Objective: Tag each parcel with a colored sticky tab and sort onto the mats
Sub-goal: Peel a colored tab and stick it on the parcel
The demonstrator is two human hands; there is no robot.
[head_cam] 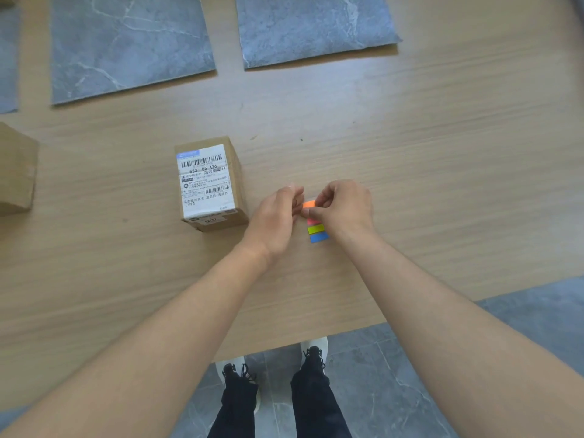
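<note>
Beside the labelled parcel (pixel 208 183), my right hand (pixel 344 210) pinches the orange sticky tab (pixel 309 204) while my left hand (pixel 278 222) curls alongside, its hold unclear; I should peel slowly, keeping the tab uncreased.

The orange tab (pixel 309 204) between the fingers (pixel 323 200) looked like smooth, faintly glossy film, as did the pink, yellow-green and blue sticky tabs (pixel 317 230) just below them. Left of the fingers, the parcel (pixel 237 184) was matt brown cardboard with a smooth white paper label (pixel 205 181). The desk (pixel 442 137) under them showed pale wood grain, satin-smooth. Beyond the fingers, the mats (pixel 132 45) looked matt grey and marble-veined.
</note>
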